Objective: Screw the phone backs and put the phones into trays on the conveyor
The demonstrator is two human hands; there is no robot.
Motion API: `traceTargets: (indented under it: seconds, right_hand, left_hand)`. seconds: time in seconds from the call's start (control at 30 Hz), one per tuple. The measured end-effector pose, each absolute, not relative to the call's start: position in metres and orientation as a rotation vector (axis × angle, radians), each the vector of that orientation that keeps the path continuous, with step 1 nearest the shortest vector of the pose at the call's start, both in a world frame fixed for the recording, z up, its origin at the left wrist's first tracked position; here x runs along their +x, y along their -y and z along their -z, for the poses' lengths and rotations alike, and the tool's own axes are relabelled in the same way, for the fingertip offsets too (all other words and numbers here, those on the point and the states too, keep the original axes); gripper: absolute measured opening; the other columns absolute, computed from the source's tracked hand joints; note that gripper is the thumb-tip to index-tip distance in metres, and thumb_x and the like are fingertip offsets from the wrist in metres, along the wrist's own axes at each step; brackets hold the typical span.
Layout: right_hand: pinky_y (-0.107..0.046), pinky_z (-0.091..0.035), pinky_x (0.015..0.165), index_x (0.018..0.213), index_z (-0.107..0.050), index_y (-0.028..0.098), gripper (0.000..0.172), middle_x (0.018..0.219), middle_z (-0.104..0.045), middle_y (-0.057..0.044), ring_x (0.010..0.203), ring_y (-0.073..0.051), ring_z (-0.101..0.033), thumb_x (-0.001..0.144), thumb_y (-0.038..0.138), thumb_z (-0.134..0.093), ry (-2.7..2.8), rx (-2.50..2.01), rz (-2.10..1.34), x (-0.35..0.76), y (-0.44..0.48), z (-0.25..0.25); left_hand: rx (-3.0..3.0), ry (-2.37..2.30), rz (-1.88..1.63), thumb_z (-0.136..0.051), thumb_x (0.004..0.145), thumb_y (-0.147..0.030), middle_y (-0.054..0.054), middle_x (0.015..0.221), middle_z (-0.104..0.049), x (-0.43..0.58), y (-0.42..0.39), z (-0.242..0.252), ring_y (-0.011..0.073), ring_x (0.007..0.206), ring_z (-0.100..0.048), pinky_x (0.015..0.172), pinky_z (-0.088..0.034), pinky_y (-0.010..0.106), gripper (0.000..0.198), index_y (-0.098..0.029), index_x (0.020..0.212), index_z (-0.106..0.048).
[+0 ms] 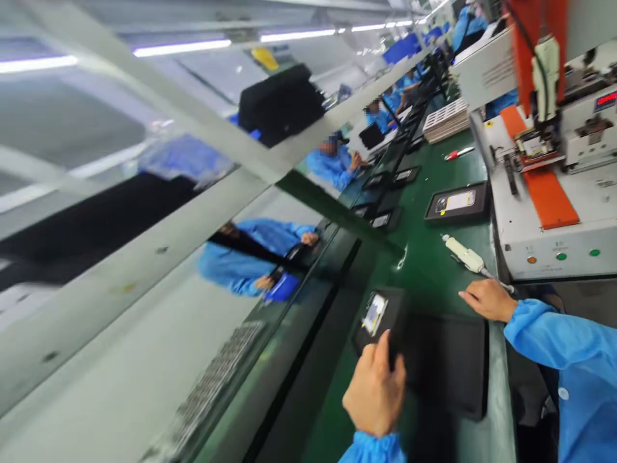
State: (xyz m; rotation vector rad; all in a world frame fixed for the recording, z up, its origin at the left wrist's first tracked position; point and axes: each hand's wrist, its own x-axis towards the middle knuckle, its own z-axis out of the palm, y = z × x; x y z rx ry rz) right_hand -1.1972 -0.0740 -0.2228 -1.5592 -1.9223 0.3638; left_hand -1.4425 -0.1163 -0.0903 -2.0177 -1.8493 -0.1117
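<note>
the left hand [375, 392] is clenched around a black tray [380, 318] carrying a labelled part, lifted just above the green table [424, 270]. the right hand [486, 299] rests released near a white handheld tool [463, 253]. more loaded trays [457, 202] lie further along, apparently already passed on.

Matt blk plastic tray [385, 315], cloth sleeve [569, 347]

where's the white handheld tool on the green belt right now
In the head view the white handheld tool lies on the green belt, right of centre, just beyond the right hand and beside the white machine.
</note>
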Motion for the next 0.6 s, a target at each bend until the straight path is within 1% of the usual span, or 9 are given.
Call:
traceTargets:
  seconds: [0.1, 0.17, 0.23, 0.33, 0.4, 0.43, 0.5, 0.53, 0.6]
  right_hand:
    - [-0.027, -0.033, 0.065, 0.068, -0.062, 0.016, 0.055, 0.072, -0.064, -0.005, 0.069, -0.015, -0.058, 0.103, 0.045, -0.029, 1.878, -1.502, -0.390, -1.191, 0.076, 0.227]
    - [-0.027, -0.032, 0.064, 0.065, -0.060, 0.017, 0.063, 0.069, -0.063, -0.005, 0.066, -0.015, -0.057, 0.102, 0.053, -0.023, 1.828, -1.466, -0.427, -1.186, 0.076, 0.228]
    - [-0.027, -0.032, 0.061, 0.065, -0.061, 0.017, 0.066, 0.067, -0.063, -0.005, 0.063, -0.014, -0.055, 0.100, 0.059, -0.023, 1.777, -1.425, -0.495, -1.183, 0.076, 0.225]
    - [-0.027, -0.035, 0.060, 0.079, -0.068, 0.017, 0.057, 0.071, -0.065, -0.004, 0.064, -0.014, -0.055, 0.096, 0.061, -0.035, 1.770, -1.366, -0.697, -1.181, 0.080, 0.215]
    - [-0.026, -0.038, 0.062, 0.091, -0.071, 0.018, 0.046, 0.077, -0.067, -0.003, 0.067, -0.015, -0.058, 0.091, 0.058, -0.048, 1.856, -1.353, -0.822, -1.183, 0.087, 0.205]
    - [-0.027, -0.039, 0.064, 0.094, -0.071, 0.018, 0.042, 0.081, -0.067, -0.003, 0.070, -0.016, -0.059, 0.088, 0.056, -0.055, 1.926, -1.350, -0.839, -1.185, 0.091, 0.200]
    - [-0.028, -0.042, 0.070, 0.094, -0.070, 0.017, 0.035, 0.086, -0.067, -0.005, 0.077, -0.019, -0.060, 0.083, 0.048, -0.063, 2.066, -1.356, -0.788, -1.190, 0.101, 0.192]
    - [-0.029, -0.042, 0.073, 0.092, -0.070, 0.016, 0.030, 0.087, -0.066, -0.006, 0.080, -0.020, -0.060, 0.082, 0.044, -0.065, 2.111, -1.365, -0.748, -1.193, 0.106, 0.190]
    - [-0.030, -0.043, 0.077, 0.089, -0.069, 0.015, 0.021, 0.089, -0.064, -0.007, 0.085, -0.020, -0.060, 0.083, 0.034, -0.062, 2.131, -1.383, -0.693, -1.195, 0.116, 0.190]
  left_hand:
    - [-2.126, 1.723, 0.112, -0.048, 0.087, -0.019, 0.004, 0.089, -0.063, -1.406, 0.173, 0.117, 0.0189, 0.080, -0.059, 0.061, -0.045, 0.027, 0.041, -0.024, 0.125, -0.060]
    - [-2.198, 1.729, 0.079, -0.051, 0.084, -0.015, 0.005, 0.088, -0.063, -1.384, 0.198, 0.139, 0.0188, 0.078, -0.058, 0.060, -0.046, 0.027, 0.046, -0.023, 0.128, -0.058]
    - [-2.213, 1.793, 0.082, -0.053, 0.083, -0.014, 0.005, 0.088, -0.062, -1.367, 0.212, 0.159, 0.0194, 0.077, -0.057, 0.058, -0.046, 0.028, 0.047, -0.020, 0.129, -0.056]
    - [-2.175, 1.846, 0.176, -0.054, 0.086, -0.019, 0.006, 0.089, -0.062, -1.355, 0.220, 0.181, 0.0203, 0.077, -0.057, 0.060, -0.048, 0.030, 0.042, -0.017, 0.128, -0.056]
    - [-2.165, 1.825, 0.283, -0.055, 0.087, -0.023, 0.005, 0.088, -0.062, -1.358, 0.223, 0.193, 0.0202, 0.078, -0.057, 0.065, -0.050, 0.030, 0.037, -0.018, 0.123, -0.060]
    - [-2.170, 1.804, 0.332, -0.057, 0.086, -0.024, 0.006, 0.089, -0.062, -1.362, 0.223, 0.199, 0.0203, 0.079, -0.057, 0.067, -0.050, 0.031, 0.035, -0.019, 0.120, -0.062]
    - [-2.190, 1.754, 0.416, -0.062, 0.081, -0.022, 0.006, 0.091, -0.063, -1.370, 0.223, 0.214, 0.0208, 0.081, -0.058, 0.068, -0.051, 0.031, 0.035, -0.020, 0.116, -0.065]
    - [-2.204, 1.721, 0.454, -0.064, 0.078, -0.020, 0.006, 0.091, -0.064, -1.375, 0.223, 0.222, 0.0209, 0.081, -0.058, 0.068, -0.052, 0.031, 0.036, -0.020, 0.114, -0.066]
    - [-2.221, 1.646, 0.536, -0.064, 0.074, -0.013, 0.006, 0.087, -0.065, -1.381, 0.222, 0.238, 0.0197, 0.078, -0.059, 0.063, -0.052, 0.028, 0.038, -0.022, 0.111, -0.069]
